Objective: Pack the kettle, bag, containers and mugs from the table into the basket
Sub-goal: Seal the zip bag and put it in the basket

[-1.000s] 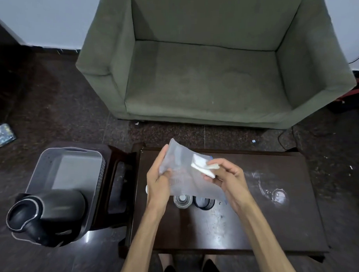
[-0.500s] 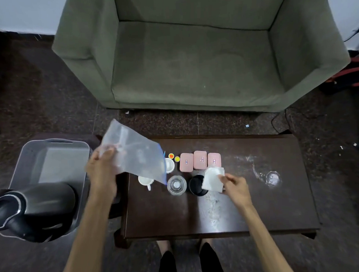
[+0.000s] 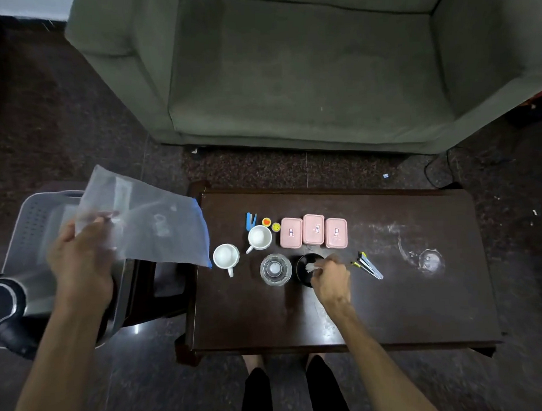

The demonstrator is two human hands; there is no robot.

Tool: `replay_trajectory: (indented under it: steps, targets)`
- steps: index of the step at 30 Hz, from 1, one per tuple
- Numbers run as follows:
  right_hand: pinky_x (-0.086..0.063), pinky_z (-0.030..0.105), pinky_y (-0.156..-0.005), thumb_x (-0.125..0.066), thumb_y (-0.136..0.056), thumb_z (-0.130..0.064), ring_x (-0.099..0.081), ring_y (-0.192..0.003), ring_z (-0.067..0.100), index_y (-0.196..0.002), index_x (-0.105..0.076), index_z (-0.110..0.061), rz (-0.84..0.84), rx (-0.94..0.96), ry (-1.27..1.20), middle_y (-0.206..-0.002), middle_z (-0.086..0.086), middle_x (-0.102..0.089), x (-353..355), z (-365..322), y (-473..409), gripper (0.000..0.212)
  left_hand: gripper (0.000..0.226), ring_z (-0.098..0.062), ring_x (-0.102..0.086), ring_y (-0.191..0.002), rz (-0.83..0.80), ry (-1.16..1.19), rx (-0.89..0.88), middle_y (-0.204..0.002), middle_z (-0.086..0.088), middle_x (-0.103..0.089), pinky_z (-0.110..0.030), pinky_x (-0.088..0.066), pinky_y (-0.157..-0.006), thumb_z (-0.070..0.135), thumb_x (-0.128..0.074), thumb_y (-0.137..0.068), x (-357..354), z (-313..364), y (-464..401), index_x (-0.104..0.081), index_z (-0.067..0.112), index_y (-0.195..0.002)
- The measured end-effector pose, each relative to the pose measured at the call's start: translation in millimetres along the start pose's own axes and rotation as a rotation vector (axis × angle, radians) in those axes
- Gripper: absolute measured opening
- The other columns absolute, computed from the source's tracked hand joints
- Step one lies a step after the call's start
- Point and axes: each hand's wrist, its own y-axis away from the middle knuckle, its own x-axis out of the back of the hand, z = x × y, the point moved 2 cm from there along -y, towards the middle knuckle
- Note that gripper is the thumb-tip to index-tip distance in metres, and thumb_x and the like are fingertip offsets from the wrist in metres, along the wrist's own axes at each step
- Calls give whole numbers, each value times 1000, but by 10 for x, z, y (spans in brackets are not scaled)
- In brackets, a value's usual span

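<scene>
The left hand (image 3: pixel 81 267) is closed on one corner of the clear bag (image 3: pixel 147 222). The bag spreads from the grip toward 2 o'clock, and its blue edge hangs just past the left edge of the table (image 3: pixel 390 308). The hand and most of the bag are over the grey basket (image 3: pixel 31 226), which stands at 9 o'clock from the table. The black kettle (image 3: pixel 6 310) lies in the near end of the basket, at 8 o'clock from the hand.

The right hand (image 3: pixel 330 280) is over the table with its fingers pinched on a small white piece (image 3: pixel 312 268), right above a black round container (image 3: pixel 302 265). A clear round container (image 3: pixel 275 269) stands just beside the black one, at 9 o'clock from it. Two white mugs (image 3: pixel 226 256) (image 3: pixel 260 238) stand further to the left. Three pink containers (image 3: pixel 314 237) make a row at 12 o'clock from the right hand. A yellow and grey tool (image 3: pixel 368 265) lies at 3 o'clock from the same hand. A green sofa (image 3: pixel 304 65) stands behind the table.
</scene>
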Motion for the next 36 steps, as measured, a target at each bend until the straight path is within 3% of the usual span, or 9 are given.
replay_trajectory:
  steps: [5,9,12,15,18,23,29,31,36]
  targets:
    - [-54,37,-79,-67,-83,-24,-69,-99,37,-117,-73,-21,65,-33,10,-121,7,-64,56,-115,77,35,19,-2,-71,-72,-10,68,25,-91,5,-75,-13,-56,-58,10,-64,-96,36,-113,11,-76,23,-89]
    - [-47,28,-68,-72,-82,-22,-72,-79,25,-86,-78,-23,203,-118,-540,-82,-1,-75,213,-419,237,7,37,-5,-74,-79,-32,119,99,-86,6,-78,-19,-61,-70,6,-59,-99,-40,-222,106,-83,24,-78]
    - [-58,30,-67,-76,-87,-35,-71,-77,20,-95,-80,-15,-239,-207,-1053,-83,5,-80,167,-918,374,22,22,-18,-72,-97,-18,171,175,-106,-3,-77,-32,-62,-87,5,-59,-99,-139,-303,203,-77,17,-94]
    - [-63,37,-85,-71,-80,-66,-78,-101,19,-118,-76,-22,-703,-190,-1192,-108,5,-81,154,-1439,503,58,17,-26,-68,-111,-2,210,239,-122,-11,-72,-40,-55,-102,5,-59,-99,-214,-354,265,-71,14,-105]
    - [-62,35,-86,-75,-90,-43,-77,-105,19,-119,-79,-22,-891,-167,-1484,-119,5,-79,199,-1774,599,36,18,-20,-71,-97,-20,216,228,-103,-3,-78,-31,-61,-86,3,-59,-98,-198,-368,291,-74,14,-100]
    - [-56,21,-59,-70,-90,2,-75,-67,10,-110,-76,-13,-526,61,-1304,-87,8,-80,377,-1907,647,25,10,-19,-71,-87,10,55,90,-97,-3,-77,-26,-62,-70,12,-72,-92,114,-329,209,-77,20,-95]
    - [-57,21,-67,-70,-93,1,-75,-76,7,-114,-75,-9,-455,289,-1105,-85,1,-82,617,-1970,682,24,25,-12,-71,-83,-3,-70,-65,-86,7,-78,-25,-61,-73,6,-73,-90,302,-235,185,-78,30,-84]
    - [-53,27,-71,-74,-91,-2,-68,-75,10,-101,-78,-11,-350,270,-1038,-84,-2,-78,570,-2065,722,14,19,-13,-72,-84,-8,-118,-102,-93,4,-78,-23,-61,-70,11,-78,-86,365,-190,154,-75,28,-94]
    - [-50,29,-59,-77,-87,-5,-56,-64,12,-89,-73,-8,-170,202,-1062,-78,4,-70,458,-2290,841,6,61,-13,-72,-96,-90,-354,-191,-110,6,-70,-29,-61,-75,6,-88,-74,340,-117,169,-62,36,-120]
